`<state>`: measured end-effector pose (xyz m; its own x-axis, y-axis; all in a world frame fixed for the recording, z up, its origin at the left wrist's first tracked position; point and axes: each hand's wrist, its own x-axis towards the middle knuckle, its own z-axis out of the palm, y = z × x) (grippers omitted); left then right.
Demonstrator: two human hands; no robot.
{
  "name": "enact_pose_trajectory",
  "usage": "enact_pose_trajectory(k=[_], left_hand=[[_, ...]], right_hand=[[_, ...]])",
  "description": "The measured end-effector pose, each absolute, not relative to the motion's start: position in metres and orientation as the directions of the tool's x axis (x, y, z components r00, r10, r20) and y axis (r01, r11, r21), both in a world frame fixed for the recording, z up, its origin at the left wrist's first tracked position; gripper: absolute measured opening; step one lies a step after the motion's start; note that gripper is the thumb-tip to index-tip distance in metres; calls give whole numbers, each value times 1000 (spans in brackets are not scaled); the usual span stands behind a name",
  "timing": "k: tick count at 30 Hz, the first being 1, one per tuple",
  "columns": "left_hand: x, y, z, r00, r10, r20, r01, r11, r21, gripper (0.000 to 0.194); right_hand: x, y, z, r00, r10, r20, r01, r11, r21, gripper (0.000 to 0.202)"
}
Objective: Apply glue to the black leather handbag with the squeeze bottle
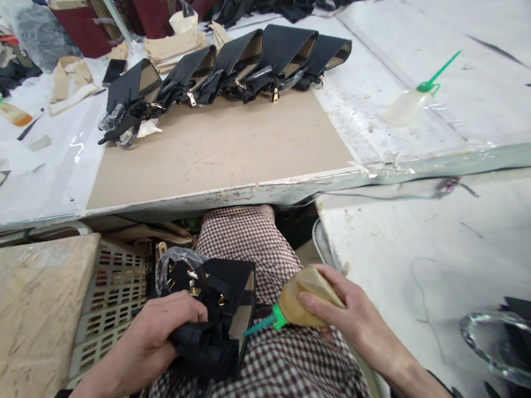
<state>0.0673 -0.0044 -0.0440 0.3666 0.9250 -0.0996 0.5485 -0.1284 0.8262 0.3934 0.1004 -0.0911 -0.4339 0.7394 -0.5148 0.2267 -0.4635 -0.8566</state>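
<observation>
No text, label, brand, number or sign can be read anywhere in the view: the glue bottles, the black bags and the boards on the table show no legible print, and a strip at 12 o'clock is blurred

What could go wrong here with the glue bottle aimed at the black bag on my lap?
Glue could smear the outside: the green nozzle of the glue bottle in the right hand sits right at the edge of the black bag. Drips could land on the checked apron below. The left hand grips only the straps, so the bag might shift on the lap.
</observation>
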Motion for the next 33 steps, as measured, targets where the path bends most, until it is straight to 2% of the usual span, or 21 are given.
enact_pose_trajectory(k=[9, 16, 20, 23, 26, 29, 31, 33], left_hand=[[67, -2, -47, 364, 925, -110, 550, -118, 827, 29], [66, -1, -47, 367, 925, -101, 553, -129, 823, 26], [63, 0, -48, 359, 927, -109, 573, -127, 809, 27], [62, 1, -48, 349, 930, -113, 583, -121, 803, 29], [63, 2, -47, 347, 934, -86, 591, -146, 793, 30], [63, 5, -46, 326, 944, -53, 624, -173, 762, 30], [61, 7, -44, 304, 953, -10, 663, -204, 720, 32], [58, 8, -42, 271, 962, 39, 724, -230, 650, 35]], right_hand=[[390, 107, -109, -354, 797, -489, 417, -333, -846, 49], [392, 102, -131, -343, 910, -234, 530, -19, -848, 46], [398, 94, -142, -396, 915, -69, 510, 157, -846, 49], [402, 92, -142, -453, 891, -21, 480, 224, -848, 48], [403, 95, -132, -435, 896, -94, 490, 147, -859, 47], [399, 103, -117, -338, 900, -275, 452, -101, -886, 48], [395, 109, -109, -304, 869, -389, 306, -298, -904, 44], [391, 113, -105, -304, 838, -453, 79, -452, -889, 39]])
